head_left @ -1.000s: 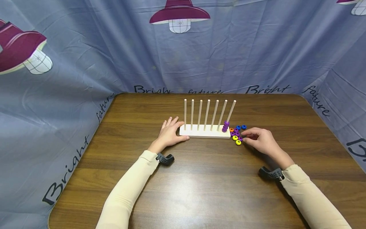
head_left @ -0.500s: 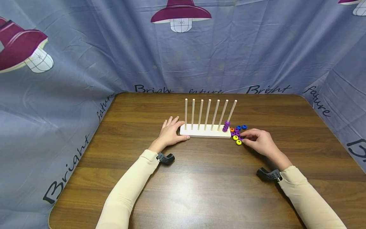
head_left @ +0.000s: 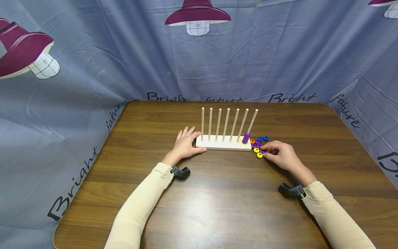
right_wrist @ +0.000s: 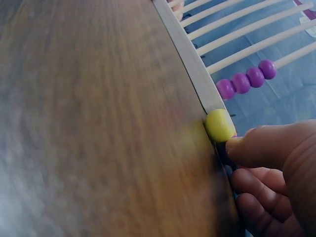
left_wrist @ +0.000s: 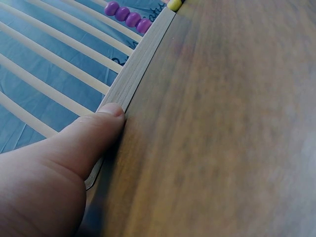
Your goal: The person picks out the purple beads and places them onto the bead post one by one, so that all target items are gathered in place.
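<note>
A pale wooden peg stand [head_left: 224,143] with several upright rods sits on the table. My left hand [head_left: 185,144] grips its left end, thumb [left_wrist: 89,136] along the front edge and index finger behind. Several purple beads [right_wrist: 248,79] are stacked at the bottom of the rightmost rod. To the right of the stand, my right hand [head_left: 282,155] has its thumb and index finger around a purple bead [head_left: 262,151], partly hidden by the fingertips. Two yellow beads [head_left: 259,155] lie next to that bead; one yellow bead [right_wrist: 220,125] shows beside my thumb in the right wrist view.
Two blue beads [head_left: 265,138], an orange bead [head_left: 252,141] and more purple beads [head_left: 257,142] lie loose against the stand's right end. The brown wooden table [head_left: 217,193] is bordered by a blue printed curtain [head_left: 199,69] behind and at the sides.
My right hand has moved slightly left, its thumb and index finger coming around the purple bead. The left hand stays on the stand.
</note>
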The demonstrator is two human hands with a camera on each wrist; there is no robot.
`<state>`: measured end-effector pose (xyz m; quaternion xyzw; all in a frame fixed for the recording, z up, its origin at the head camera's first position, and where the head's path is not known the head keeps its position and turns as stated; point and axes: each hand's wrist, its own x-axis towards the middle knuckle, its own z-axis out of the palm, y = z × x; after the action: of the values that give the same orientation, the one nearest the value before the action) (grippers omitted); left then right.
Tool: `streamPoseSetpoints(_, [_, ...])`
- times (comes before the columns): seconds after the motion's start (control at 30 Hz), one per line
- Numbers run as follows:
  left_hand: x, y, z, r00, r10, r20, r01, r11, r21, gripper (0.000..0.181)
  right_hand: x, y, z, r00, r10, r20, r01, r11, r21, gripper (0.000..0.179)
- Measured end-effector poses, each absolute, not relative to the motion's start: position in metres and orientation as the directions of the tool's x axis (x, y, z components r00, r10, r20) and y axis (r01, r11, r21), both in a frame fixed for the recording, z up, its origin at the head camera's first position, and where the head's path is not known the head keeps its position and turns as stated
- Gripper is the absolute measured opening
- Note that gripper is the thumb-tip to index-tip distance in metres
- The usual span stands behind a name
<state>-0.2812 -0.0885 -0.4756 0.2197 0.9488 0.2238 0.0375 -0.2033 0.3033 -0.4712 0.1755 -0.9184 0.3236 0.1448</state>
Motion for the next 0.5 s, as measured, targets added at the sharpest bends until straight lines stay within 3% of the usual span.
streamPoseSetpoints(0.5, [-0.2797, -0.0883, -0.4734, -0.902, 0.431, 0.027, 0.397, 0.803, 0.445, 0.080, -0.2032, 0.3010, -0.4729, -0.885, -0.238, 0.399, -0.433, 0.734, -0.523, 0.021])
